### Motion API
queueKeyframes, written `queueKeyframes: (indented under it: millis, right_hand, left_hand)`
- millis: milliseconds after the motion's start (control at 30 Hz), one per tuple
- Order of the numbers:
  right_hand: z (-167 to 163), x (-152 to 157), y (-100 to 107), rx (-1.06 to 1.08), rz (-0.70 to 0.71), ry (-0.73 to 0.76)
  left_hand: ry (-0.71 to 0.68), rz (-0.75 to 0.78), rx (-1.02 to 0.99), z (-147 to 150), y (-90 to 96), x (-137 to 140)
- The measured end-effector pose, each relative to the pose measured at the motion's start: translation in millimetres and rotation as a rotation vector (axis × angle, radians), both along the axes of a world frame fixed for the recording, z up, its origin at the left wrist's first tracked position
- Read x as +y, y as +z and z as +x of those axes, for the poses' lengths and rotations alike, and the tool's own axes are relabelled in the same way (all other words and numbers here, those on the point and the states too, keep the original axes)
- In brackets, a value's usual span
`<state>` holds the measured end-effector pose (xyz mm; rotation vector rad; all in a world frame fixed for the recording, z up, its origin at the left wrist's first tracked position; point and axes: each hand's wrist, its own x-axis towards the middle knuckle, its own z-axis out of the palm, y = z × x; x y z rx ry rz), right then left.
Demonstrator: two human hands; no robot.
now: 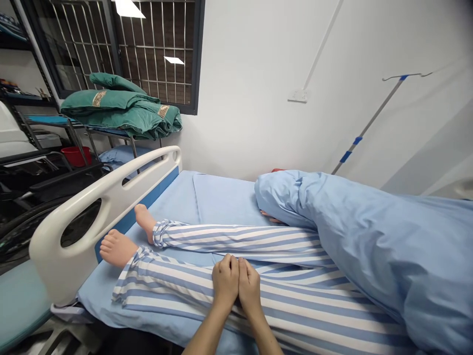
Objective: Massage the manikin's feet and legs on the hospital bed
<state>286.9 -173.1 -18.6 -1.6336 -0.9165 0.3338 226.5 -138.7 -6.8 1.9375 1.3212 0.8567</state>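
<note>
My left hand (225, 281) and my right hand (249, 283) are side by side and touching, both closed with the fingers curled in. Nothing shows in either of them. They are over the nearer leg of blue-and-white striped trousers (177, 276), worn by a figure lying on the bed that looks like a manikin. Its bare feet (118, 246) point toward the footboard at the left. A light blue quilt (369, 241) is folded back over the upper part of the figure. Some of the manikin's fingers (271, 217) peek out from under the quilt's edge.
The cream bed footboard (107, 197) stands at the left of the blue sheet (218, 197). Folded green quilts (121, 108) lie on a stand under the barred window. An IV pole (369, 123) rises behind the bed. Left are a wheelchair (33, 192) and red bucket (76, 156).
</note>
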Motion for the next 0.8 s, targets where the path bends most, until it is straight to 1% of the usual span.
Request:
queueKeyframes:
  millis: [200,300,367,433,533,600,700,800]
  right_hand:
    - [-1,0,2,0.037,0.018,0.056]
    - [1,1,4,0.075,0.025,0.084]
    - [3,1,6,0.095,0.022,0.106]
    - [4,1,6,0.106,0.025,0.124]
    - [4,1,5,0.1,0.024,0.134]
    - [3,1,4,0.071,0.009,0.133]
    - [0,0,3,0.01,-0.011,0.108]
    - [-2,-1,1,-0.032,-0.012,0.082]
  left_hand:
    - [-0.014,-0.006,-0.048,-1,-1.7,1]
    - [-0.006,-0.054,-0.111,3,4.2,4]
    - [0.022,-0.111,-0.184,8,11.4,6]
    - [0.046,-0.157,-0.299,12,17.5,7]
    - [0.045,-0.171,-0.443,14,17.5,8]
    - [0.032,-0.154,-0.424,12,11.6,7]
    - [0.013,-0.128,-0.333,6,2.2,5]
    - [-0.007,-0.129,-0.309,1,-1.5,3]
